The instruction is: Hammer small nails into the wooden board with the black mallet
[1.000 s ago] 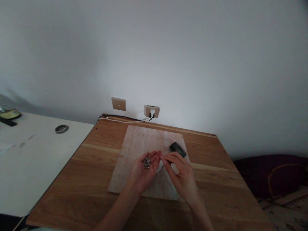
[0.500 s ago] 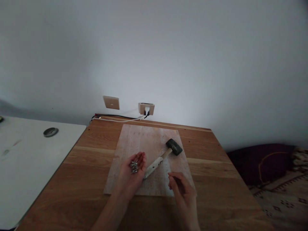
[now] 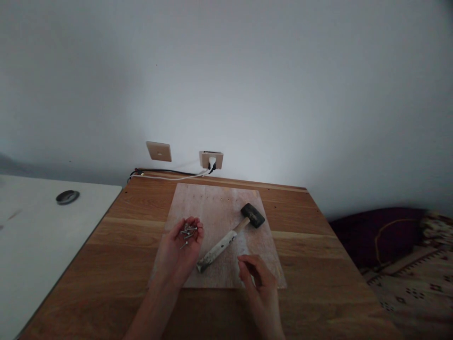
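Over the board point(image 3: 198, 203), fasteners point(image 3: 189, 234) lie yet loose on the upturned left hand point(image 3: 178, 258); right hand point(image 3: 260, 278) curls apart, its pinch unclear; mallet point(image 3: 226, 241) rests on the board, unheld.

"What does the left hand point(image 3: 180, 255) look like?"

"Bare, with slender fingers point(image 3: 200, 232) and a palm that narrows at the wrist point(image 3: 168, 279). The left forearm point(image 3: 150, 307) is bare too, broadening toward the near side."

"And the right hand point(image 3: 261, 283)?"

"Also bare, slim and long-fingered. The bare right forearm point(image 3: 268, 318) shows only in a short near stretch. Nails are too small to make out."
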`<state>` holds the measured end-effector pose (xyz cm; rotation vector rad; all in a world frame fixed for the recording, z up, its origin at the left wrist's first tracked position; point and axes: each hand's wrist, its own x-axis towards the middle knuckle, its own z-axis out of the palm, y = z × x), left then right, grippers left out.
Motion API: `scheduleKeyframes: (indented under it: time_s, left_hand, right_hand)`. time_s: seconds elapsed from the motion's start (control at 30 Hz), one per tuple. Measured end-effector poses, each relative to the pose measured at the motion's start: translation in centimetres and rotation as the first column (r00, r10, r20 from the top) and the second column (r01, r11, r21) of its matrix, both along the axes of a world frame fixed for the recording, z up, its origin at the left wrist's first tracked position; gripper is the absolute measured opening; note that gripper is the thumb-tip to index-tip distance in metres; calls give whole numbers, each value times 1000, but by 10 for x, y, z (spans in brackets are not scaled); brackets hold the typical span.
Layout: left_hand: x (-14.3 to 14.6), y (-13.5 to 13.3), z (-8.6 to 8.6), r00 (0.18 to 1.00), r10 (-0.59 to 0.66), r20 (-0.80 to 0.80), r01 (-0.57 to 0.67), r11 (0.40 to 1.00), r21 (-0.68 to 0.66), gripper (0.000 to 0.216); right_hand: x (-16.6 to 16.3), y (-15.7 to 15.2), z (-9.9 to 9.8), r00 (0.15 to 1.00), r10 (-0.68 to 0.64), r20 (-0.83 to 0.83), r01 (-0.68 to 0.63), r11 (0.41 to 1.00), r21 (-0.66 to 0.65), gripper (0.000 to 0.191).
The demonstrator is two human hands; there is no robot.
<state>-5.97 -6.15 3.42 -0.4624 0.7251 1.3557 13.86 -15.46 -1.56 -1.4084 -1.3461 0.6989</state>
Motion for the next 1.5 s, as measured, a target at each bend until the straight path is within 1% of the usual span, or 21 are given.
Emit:
scheduleKeyframes:
  time_s: [0.1, 0.13, 0.23, 0.27, 0.3, 0.4, 0.43, 0.53, 0.57, 0.67, 0.7, 0.8, 0.93, 1.07, 1.1, 1.17, 1.2, 1.27, 1.37, 1.4, 1.5]
  left_hand:
    - [2, 5, -2, 999, 18, -37, -23, 991, -135, 31]
    - [2, 6, -2, 999, 16, -30, -20, 991, -132, 31]
    - [3, 6, 3, 1000, -8, 14, 8, 1000, 24, 28]
    - [4, 5, 4, 1000, -12, 19, 11, 999, 50, 27]
    - [5, 5, 6, 1000, -9, 15, 8, 999, 41, 27]
    - [7, 4, 7, 1000, 11, 11, -10, 998, -69, 32]
    - [8, 4, 7, 999, -1, 35, 3, 998, -63, 34]
    - [11, 2, 8, 992, -39, 123, 32, 997, 64, 35]
    - [13, 2, 8, 990, -46, 137, 36, 997, 70, 35]
    - [16, 1, 6, 982, -47, 184, 54, 998, -33, 36]
    - [17, 1, 5, 976, -48, 212, 57, 998, -38, 36]
    - [19, 0, 0, 965, -36, 260, 22, 998, 57, 35]
    - [18, -3, -2, 963, -69, 259, 55, 997, 61, 38]
    - [18, -6, -5, 969, -141, 201, 86, 963, 257, 43]
    - [18, -7, -7, 968, -174, 181, 123, 957, 263, 45]
    - [20, -7, -13, 957, -250, 150, 212, 949, 232, 48]
    - [21, -6, -15, 953, -271, 134, 239, 946, 218, 48]
    - [21, -4, -16, 956, -277, 95, 253, 944, 212, 47]
    - [17, 0, -9, 942, -333, 51, 319, 930, 185, 43]
    - [15, 1, -6, 937, -348, 37, 335, 922, 195, 42]
    - [12, 3, -1, 934, -356, -19, 346, 894, 284, 35]
  right_hand:
    - [0, -1, 0, 1000, -5, -3, 5, 1000, -2, 16]
    - [1, -1, 0, 1000, -1, 0, 1, 1000, -4, 16]
    - [2, -2, -1, 1000, 11, 17, -11, 1000, -3, 17]
    - [2, -3, -2, 1000, 12, 22, -12, 1000, -3, 17]
    - [3, -3, -3, 1000, 13, 25, -13, 1000, -5, 17]
    - [3, -1, -6, 1000, 11, 28, -11, 1000, -4, 17]
    - [3, 0, -7, 999, 14, 29, -14, 1000, 1, 17]
    - [2, 2, -9, 999, 20, 40, -21, 1000, 12, 18]
    - [1, 2, -9, 999, 21, 45, -22, 1000, 9, 19]
    - [-1, 4, -8, 998, 17, 59, -17, 1000, -1, 21]
    - [-1, 4, -7, 998, 18, 62, -17, 1000, -1, 21]
    - [-2, 5, -7, 998, 19, 63, -20, 1000, 8, 22]
    - [-2, 5, -7, 998, 34, 61, -35, 999, 14, 21]
    - [-1, 6, -10, 996, 37, 77, -38, 999, 15, 20]
    - [-1, 6, -12, 996, 40, 80, -41, 999, 21, 20]
    - [0, 5, -14, 995, 58, 81, -60, 998, 22, 20]
    - [1, 5, -15, 995, 66, 80, -68, 997, 20, 19]
    - [1, 5, -15, 995, 70, 76, -71, 997, 13, 19]
    - [2, 4, -15, 996, 52, 66, -54, 998, 20, 20]
    - [2, 4, -15, 997, 47, 64, -48, 999, 23, 21]
    - [2, 5, -15, 997, 43, 64, -44, 999, 15, 21]
